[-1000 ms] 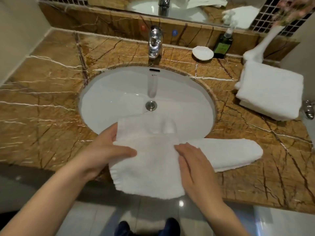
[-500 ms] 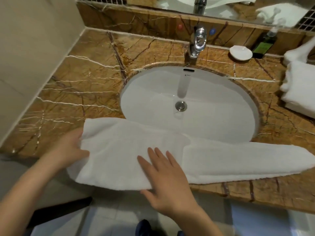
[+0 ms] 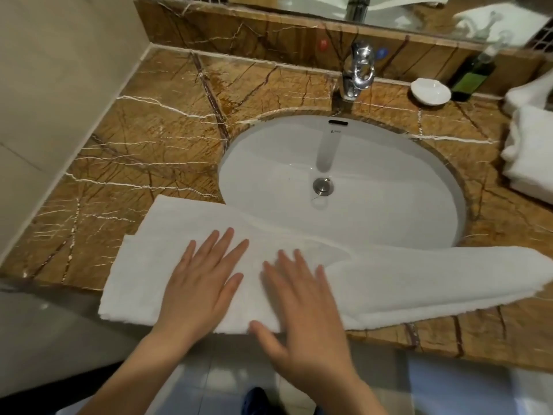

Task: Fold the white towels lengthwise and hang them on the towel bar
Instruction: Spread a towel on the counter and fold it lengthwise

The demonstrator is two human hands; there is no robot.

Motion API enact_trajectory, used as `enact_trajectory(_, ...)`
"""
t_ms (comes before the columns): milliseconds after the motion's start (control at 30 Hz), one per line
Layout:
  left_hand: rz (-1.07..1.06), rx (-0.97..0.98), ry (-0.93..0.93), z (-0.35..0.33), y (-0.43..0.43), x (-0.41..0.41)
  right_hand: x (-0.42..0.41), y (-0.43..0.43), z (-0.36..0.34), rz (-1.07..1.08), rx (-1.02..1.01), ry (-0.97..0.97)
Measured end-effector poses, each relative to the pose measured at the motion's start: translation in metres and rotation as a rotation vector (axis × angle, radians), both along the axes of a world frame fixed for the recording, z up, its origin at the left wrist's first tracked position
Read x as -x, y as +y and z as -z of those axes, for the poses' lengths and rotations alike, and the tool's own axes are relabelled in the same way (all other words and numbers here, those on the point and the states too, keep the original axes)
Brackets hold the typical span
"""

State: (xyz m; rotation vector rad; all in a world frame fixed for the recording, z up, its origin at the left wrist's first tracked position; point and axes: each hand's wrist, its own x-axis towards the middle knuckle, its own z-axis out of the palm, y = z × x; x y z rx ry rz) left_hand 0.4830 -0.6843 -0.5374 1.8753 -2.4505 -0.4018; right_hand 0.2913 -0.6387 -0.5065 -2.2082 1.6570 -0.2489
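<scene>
Brown veined marble countertop, head view, looking down. Beige tiled wall closes off the left side. White oval sink set under the marble, right of centre; metal drain in its bottom, chrome faucet on the back edge. Mirror strip along the top of the frame.

White towel lies stretched left to right along the front edge of the counter. Its left part is a wider, layered panel and its right part a narrower band reaching the right edge of the frame. The middle spans the near rim of the sink, and the near left corner hangs slightly past the counter edge.

Left hand: palm down on the towel's left panel, fingers straight and fanned apart, gripping nothing.

Right hand: just beside the left, palm down on the towel near its front edge, fingers straight and slightly spread, thumb out past the hem. Slightly blurred.

Back right: small white dish, dark green bottle next to it against the backsplash. Stack of folded white towels at the right edge, well apart from the hands.

Below the counter: pale floor tiles, tip of a dark shoe.
</scene>
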Motion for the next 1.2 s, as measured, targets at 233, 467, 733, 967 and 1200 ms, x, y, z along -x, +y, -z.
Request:
enact_trajectory(233,0.062,-0.011,-0.118,0.0,-0.001,-0.023,0.088,0.014,0.022,0.228,-0.092,0.23)
enact_trajectory(467,-0.031,0.018,-0.004,-0.012,0.005,0.015,0.12,0.003,0.006,0.234,-0.01,-0.104)
enact_trajectory(733,0.327,0.049,0.315,-0.021,0.003,0.198,0.222,-0.016,0.017,0.863,0.28,-0.145)
enact_trajectory(967,0.429,0.042,0.057,-0.002,0.003,0.256,0.254,0.016,0.031,0.676,0.195,0.28)
enact_trajectory(1200,0.507,0.055,-0.014,-0.006,0.013,0.272,0.277,0.074,0.008,0.7,0.229,0.582)
